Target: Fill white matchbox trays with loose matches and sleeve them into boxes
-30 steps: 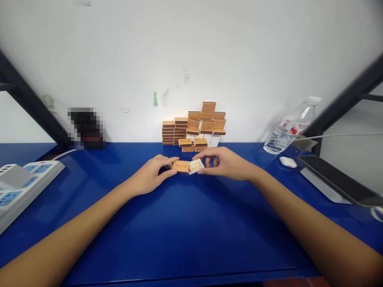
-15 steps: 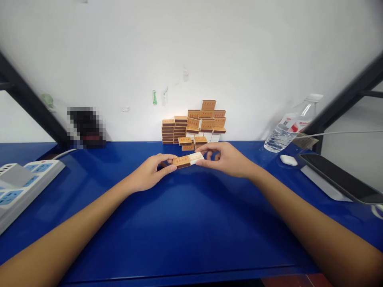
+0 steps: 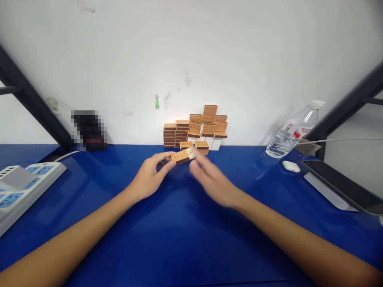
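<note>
My left hand (image 3: 149,174) pinches an orange matchbox (image 3: 181,156) between thumb and fingers, held a little above the blue table (image 3: 185,239). The box's white inner tray shows only slightly at its right end. My right hand (image 3: 211,179) is just right of the box, fingers stretched out and blurred by motion, fingertips at or near the tray end, holding nothing. Behind, against the white wall, stands a pile of matchboxes (image 3: 196,130), stacked in columns with two loose ones in front.
A white power strip (image 3: 20,187) lies at the left edge. At the right are a tilted plastic water bottle (image 3: 291,130), a small white earbud case (image 3: 291,166) and a dark phone on a stand (image 3: 338,184). Black frame struts rise at both sides.
The white tray, pulled out a second ago, has slid almost fully into the sleeve. My right hand let go of it and flattened out. The box rose and moved toward the pile.
</note>
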A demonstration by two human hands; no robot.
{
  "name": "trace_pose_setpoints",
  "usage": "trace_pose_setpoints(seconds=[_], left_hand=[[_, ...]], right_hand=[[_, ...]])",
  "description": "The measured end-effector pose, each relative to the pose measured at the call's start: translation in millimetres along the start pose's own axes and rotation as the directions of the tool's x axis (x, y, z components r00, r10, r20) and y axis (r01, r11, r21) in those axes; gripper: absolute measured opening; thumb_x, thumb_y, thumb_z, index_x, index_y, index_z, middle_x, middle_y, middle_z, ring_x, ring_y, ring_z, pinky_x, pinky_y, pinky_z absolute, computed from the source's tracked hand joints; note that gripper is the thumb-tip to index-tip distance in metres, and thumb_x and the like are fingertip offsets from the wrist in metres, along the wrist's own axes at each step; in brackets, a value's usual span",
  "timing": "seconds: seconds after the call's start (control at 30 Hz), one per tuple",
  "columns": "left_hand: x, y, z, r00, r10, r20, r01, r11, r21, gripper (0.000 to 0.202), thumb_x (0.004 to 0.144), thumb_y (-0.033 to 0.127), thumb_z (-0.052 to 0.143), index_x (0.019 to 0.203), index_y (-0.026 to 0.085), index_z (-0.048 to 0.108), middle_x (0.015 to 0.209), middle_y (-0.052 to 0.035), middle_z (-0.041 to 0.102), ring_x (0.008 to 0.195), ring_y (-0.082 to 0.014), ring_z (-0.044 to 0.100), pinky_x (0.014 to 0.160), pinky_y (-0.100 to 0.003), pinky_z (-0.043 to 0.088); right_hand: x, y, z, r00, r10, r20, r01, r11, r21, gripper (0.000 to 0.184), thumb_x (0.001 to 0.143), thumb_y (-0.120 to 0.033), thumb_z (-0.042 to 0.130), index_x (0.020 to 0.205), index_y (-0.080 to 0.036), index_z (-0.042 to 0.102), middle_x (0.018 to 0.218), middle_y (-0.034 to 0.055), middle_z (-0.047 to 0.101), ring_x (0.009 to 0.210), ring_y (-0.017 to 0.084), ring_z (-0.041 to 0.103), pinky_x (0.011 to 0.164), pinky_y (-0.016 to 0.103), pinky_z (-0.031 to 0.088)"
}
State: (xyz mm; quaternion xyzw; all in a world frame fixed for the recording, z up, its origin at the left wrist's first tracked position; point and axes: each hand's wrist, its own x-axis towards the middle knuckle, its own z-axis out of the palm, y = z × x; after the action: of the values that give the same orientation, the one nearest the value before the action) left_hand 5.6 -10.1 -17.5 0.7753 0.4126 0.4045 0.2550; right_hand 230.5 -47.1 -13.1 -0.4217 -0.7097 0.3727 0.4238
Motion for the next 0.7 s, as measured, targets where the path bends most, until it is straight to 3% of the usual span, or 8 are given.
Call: trace_pose_setpoints(seconds=[0.07,0.1,0.23,0.3,0.37,0.5,0.6,0.7], left_hand=[[-2,1,2.1,1.0,0.008,0.0,-0.008,1.0,-0.01,0.043,0.102,0.048,0.058,0.133,0.021,0.068,0.125,-0.0083,0.074,0.113,-0.0258,0.069,0.103,-0.042,0.054],[-2,1,2.6,1.0,0.009,0.0,-0.009,1.0,-0.011,0.042,0.102,0.048,0.058,0.133,0.021,0.068,0.126,-0.008,0.074,0.114,-0.0256,0.069,0.103,-0.042,0.054],[-1,-4,-0.6,1.0,0.011,-0.023,-0.01,0.999,0.034,0.043,0.103,0.048,0.057,0.136,0.022,0.067,0.131,-0.0077,0.073,0.117,-0.0259,0.067,0.104,-0.042,0.054],[3,-10,-5.7,0.998,0.016,-0.064,-0.011,0.997,0.073,0.045,0.103,0.048,0.056,0.137,0.021,0.066,0.132,-0.0086,0.072,0.117,-0.0266,0.067,0.104,-0.043,0.053],[9,-16,-13.3,0.992,0.026,-0.127,-0.011,0.993,0.117,0.046,0.103,0.048,0.054,0.139,0.02,0.065,0.133,-0.0099,0.072,0.117,-0.0276,0.067,0.103,-0.044,0.054],[34,-25,-34.5,0.983,0.012,-0.184,0.035,0.968,0.249,0.051,0.104,0.049,0.049,0.14,0.016,0.063,0.133,-0.013,0.071,0.112,-0.028,0.069,0.099,-0.043,0.055],[63,-26,-51.0,0.987,0.089,-0.132,-0.032,0.922,0.385,0.046,0.106,0.046,0.044,0.136,0.018,0.066,0.131,-0.0109,0.072,0.111,-0.0261,0.069,0.093,-0.038,0.057],[95,-23,-59.9,0.99,0.115,-0.081,-0.067,0.893,0.446,0.039,0.106,0.043,0.045,0.121,0.019,0.072,0.117,-0.0095,0.077,0.104,-0.0257,0.071,0.089,-0.036,0.056]], right_hand=[[-6,-4,8,0.988,0.013,0.154,-0.02,0.999,0.042,0.082,0.101,-0.068,0.049,0.169,-0.032,0.02,0.166,0.0104,0.04,0.145,0.029,0.048,0.113,0.047,0.05],[-7,-4,9,0.985,0.024,0.17,-0.034,0.998,0.061,0.083,0.101,-0.067,0.049,0.17,-0.032,0.018,0.167,0.0108,0.038,0.145,0.029,0.048,0.113,0.047,0.05],[3,14,0,0.999,0.036,-0.024,-0.035,0.998,0.058,0.075,0.105,-0.06,0.047,0.168,-0.031,0.021,0.168,0.0137,0.036,0.139,0.028,0.054,0.111,0.048,0.05],[10,26,-7,0.997,-0.01,-0.082,0.006,0.998,-0.055,0.066,0.105,-0.05,0.051,0.164,-0.028,0.032,0.158,0.0152,0.049,0.126,0.026,0.062,0.105,0.048,0.054],[13,33,-11,0.995,-0.087,-0.057,0.072,0.97,-0.232,0.054,0.103,-0.038,0.057,0.154,-0.023,0.048,0.141,0.0152,0.062,0.112,0.024,0.067,0.1,0.047,0.056],[12,37,-12,0.974,-0.21,0.09,0.227,0.839,-0.495,0.03,0.099,-0.02,0.06,0.128,-0.019,0.067,0.126,0.0123,0.068,0.115,0.025,0.066,0.104,0.046,0.053],[10,35,-10,0.965,-0.23,0.123,0.259,0.788,-0.559,0.025,0.099,-0.017,0.061,0.123,-0.018,0.068,0.123,0.0112,0.068,0.115,0.025,0.065,0.104,0.044,0.053],[11,35,-10,0.962,-0.235,0.14,0.271,0.752,-0.6,0.022,0.098,-0.015,0.063,0.119,-0.017,0.07,0.118,0.01,0.069,0.111,0.024,0.064,0.102,0.043,0.053]])
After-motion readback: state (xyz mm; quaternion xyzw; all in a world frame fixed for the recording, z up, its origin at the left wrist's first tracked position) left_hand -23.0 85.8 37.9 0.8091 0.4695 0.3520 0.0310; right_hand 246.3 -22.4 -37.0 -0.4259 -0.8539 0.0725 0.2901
